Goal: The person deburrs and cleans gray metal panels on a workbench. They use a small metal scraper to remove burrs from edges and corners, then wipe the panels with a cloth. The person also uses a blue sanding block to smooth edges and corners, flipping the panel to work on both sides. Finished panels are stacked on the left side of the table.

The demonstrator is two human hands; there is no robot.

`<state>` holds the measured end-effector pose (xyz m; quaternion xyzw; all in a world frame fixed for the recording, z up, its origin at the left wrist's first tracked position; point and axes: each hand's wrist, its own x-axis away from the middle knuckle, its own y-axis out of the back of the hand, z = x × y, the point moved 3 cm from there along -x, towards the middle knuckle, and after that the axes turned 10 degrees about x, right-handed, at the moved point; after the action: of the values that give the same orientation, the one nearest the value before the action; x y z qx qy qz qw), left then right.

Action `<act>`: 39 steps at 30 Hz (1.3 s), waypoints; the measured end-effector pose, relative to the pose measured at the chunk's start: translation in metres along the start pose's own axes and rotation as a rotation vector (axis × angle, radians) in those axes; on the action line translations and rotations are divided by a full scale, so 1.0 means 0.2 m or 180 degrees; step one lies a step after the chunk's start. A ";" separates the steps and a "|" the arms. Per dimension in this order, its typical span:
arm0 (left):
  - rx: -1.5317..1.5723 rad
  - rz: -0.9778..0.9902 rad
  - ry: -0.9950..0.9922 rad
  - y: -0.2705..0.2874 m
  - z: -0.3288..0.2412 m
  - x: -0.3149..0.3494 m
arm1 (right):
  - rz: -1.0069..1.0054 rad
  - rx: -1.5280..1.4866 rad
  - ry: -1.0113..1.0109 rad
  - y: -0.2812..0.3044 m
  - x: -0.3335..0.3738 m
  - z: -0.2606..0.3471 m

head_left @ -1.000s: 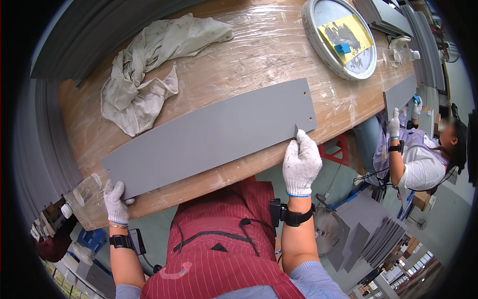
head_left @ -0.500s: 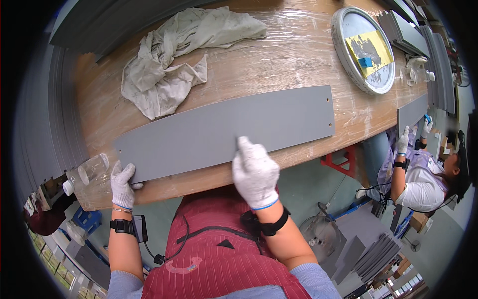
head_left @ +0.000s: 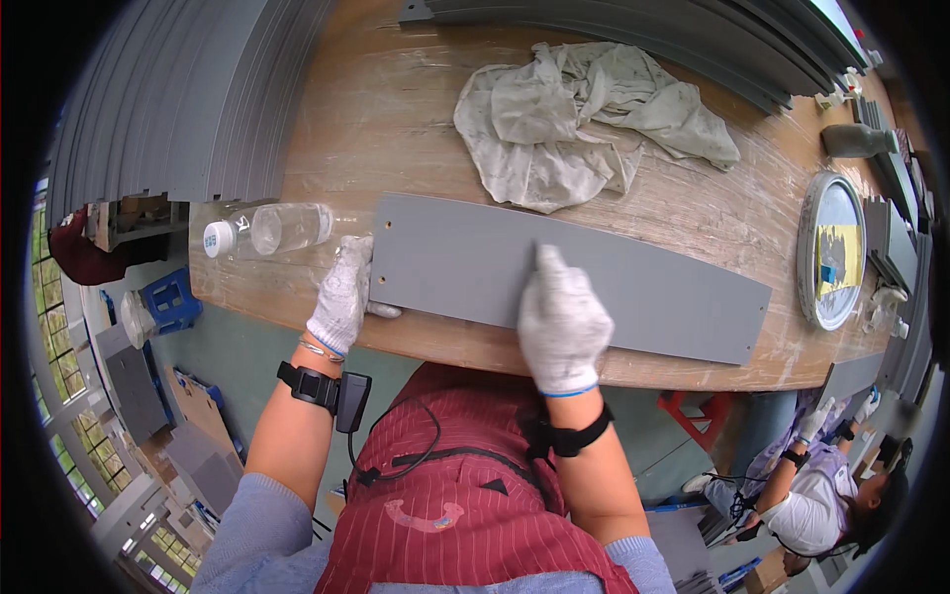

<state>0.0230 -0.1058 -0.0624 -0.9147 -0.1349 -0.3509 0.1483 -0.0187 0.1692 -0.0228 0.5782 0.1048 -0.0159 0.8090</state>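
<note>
Near the front edge of the counter (head_left: 381,129) lies a flat gray panel (head_left: 673,297). The left hand (head_left: 341,292) touches its left end, thumb spread from the fingers; whether it grips, I cannot tell. Over the middle, the right hand (head_left: 564,327) curls its fingers, blurred, their hold unclear. Leftward lies a clear bottle (head_left: 282,229); beyond, a crumpled cloth (head_left: 549,119), then gray boards (head_left: 633,35).

A: Legible text, head view?
B: None transcribed. Bottle (head_left: 287,229): dark marking near its neck end; characters not resolved.
A: Cap (head_left: 218,239)?
B: White, small blue print on its face; too small to read reliably.
A: Apron (head_left: 475,549)?
B: Pale arc mark (head_left: 424,518), small coloured patch at one end; no wording legible.
</note>
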 end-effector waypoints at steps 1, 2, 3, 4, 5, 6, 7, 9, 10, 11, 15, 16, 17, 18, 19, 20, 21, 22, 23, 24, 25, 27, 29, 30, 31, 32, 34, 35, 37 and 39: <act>0.0108 0.0097 0.0025 0.00 0.00 0.00 | 0.0663 -0.0023 0.0461 -0.04 0.02 0.21; 0.0197 0.0218 0.0051 0.00 -0.01 0.00 | 0.0959 -0.0077 0.0970 -0.11 0.08 0.36; 0.0306 0.0321 0.0078 0.00 0.00 0.00 | 0.1154 -0.0255 0.1138 -0.09 0.10 0.44; 0.0297 0.0355 0.0057 0.01 0.00 0.01 | 0.0831 -0.0393 0.0988 -0.07 0.10 0.42; 0.0283 0.0393 0.0037 0.01 0.01 0.01 | 0.0506 -0.0532 0.0830 -0.04 0.08 0.34; 0.0261 0.0411 0.0011 0.00 0.00 0.03 | -0.0017 -0.0689 0.0333 -0.03 0.07 0.19; 0.0323 0.0353 0.0028 0.00 0.00 0.04 | -0.0385 -0.0390 -0.0060 -0.02 0.03 0.02; 0.0415 0.0362 0.0098 -0.03 -0.01 0.03 | -0.0380 -0.0240 -0.0144 0.00 0.02 -0.02; 0.0349 0.0514 0.0048 -0.01 0.01 0.02 | -0.0375 -0.0154 -0.0180 0.01 0.03 -0.03; 0.0346 0.0551 0.0047 0.00 0.01 0.01 | -0.0371 -0.0068 -0.0218 0.02 0.03 -0.02; 0.0394 0.0610 0.0067 0.00 0.01 0.01 | -0.0264 -0.0280 -0.0420 -0.02 0.07 0.10; 0.0424 0.0582 0.0083 0.00 0.01 0.02 | -0.0450 -0.0208 -0.0590 -0.03 0.07 0.04; 0.0424 0.0627 0.0049 0.00 0.00 0.03 | -0.0453 -0.0112 -0.0522 -0.03 0.08 0.02; 0.0416 0.0686 0.0022 0.00 -0.01 0.03 | -0.0342 -0.0175 -0.0377 -0.02 0.09 0.08; 0.0417 0.0722 -0.0017 0.00 -0.02 0.03 | -0.0221 -0.0254 -0.0212 -0.01 0.09 0.17; 0.0472 0.0772 0.0047 -0.01 0.00 0.03 | 0.0031 -0.0243 -0.0138 -0.01 0.11 0.22; 0.0521 0.0779 0.0087 0.00 0.01 0.03 | -0.0136 -0.0278 -0.0177 -0.02 0.10 0.21; 0.0555 0.0775 0.0118 0.02 0.01 0.02 | -0.0305 -0.0336 -0.0222 -0.05 0.08 0.18; 0.0633 0.0734 0.0042 0.05 0.06 -0.01 | -0.0470 -0.0397 -0.0265 -0.08 0.06 0.18; 0.0712 0.0703 -0.0025 0.07 0.13 -0.06 | -0.0438 -0.0295 -0.0140 -0.09 0.02 0.23; 0.0803 0.0689 -0.0042 0.07 0.14 -0.06 | -0.0316 -0.0292 -0.0005 -0.10 -0.02 0.30; 0.0967 0.0665 -0.0089 0.08 0.15 -0.08 | -0.0077 -0.0271 0.0261 -0.15 -0.07 0.47; 0.1531 0.0371 -0.0062 0.03 0.09 -0.04 | 0.0279 -0.0145 0.0865 -0.19 -0.05 0.65; 0.0967 0.0977 0.0071 0.05 0.06 -0.07 | 0.0440 -0.0075 0.1156 -0.19 -0.01 0.72; 0.1092 0.0955 0.0076 0.06 0.07 -0.06 | 0.0598 -0.0002 0.1441 -0.19 0.02 0.76; 0.1215 0.0936 0.0084 0.05 0.07 -0.04 | 0.0587 -0.0183 0.1305 -0.21 0.01 0.74; 0.1351 0.1123 0.0283 0.05 0.04 -0.02 | 0.0125 -0.0460 0.0863 -0.23 -0.04 0.64; 0.1311 0.1042 0.0268 0.05 0.05 -0.02 | -0.0090 -0.0519 0.0706 -0.24 -0.04 0.61; 0.1227 0.0894 0.0255 0.06 0.06 -0.03 | 0.0644 -0.0316 0.1055 -0.20 0.00 0.71; 0.1253 0.0852 0.0238 0.05 0.04 -0.02 | 0.0459 -0.0489 0.1860 -0.16 0.01 0.76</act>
<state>0.0285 -0.1124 -0.0736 -0.8643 -0.0727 -0.3287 0.3738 0.0010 0.0156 -0.0053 0.5015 0.2925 0.2164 0.7849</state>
